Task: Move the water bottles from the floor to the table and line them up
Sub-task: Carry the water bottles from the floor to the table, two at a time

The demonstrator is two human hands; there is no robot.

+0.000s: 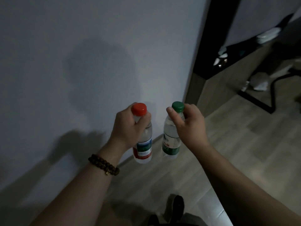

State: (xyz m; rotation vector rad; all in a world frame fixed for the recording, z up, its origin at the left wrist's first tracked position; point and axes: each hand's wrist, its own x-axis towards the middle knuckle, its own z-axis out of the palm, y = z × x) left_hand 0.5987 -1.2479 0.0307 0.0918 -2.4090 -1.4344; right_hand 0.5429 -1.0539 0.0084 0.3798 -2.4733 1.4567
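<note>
Since necks likely carry easiest, the left hand (127,128) clasps the red-capped bottle (143,150) beside the wall (81,62); the right hand (190,126) pinches the green-capped bottle (170,141) farther out.

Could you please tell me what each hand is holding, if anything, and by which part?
The left hand grips the red-capped bottle by its neck, just under the cap; the right hand holds the green-capped bottle likewise.
</note>
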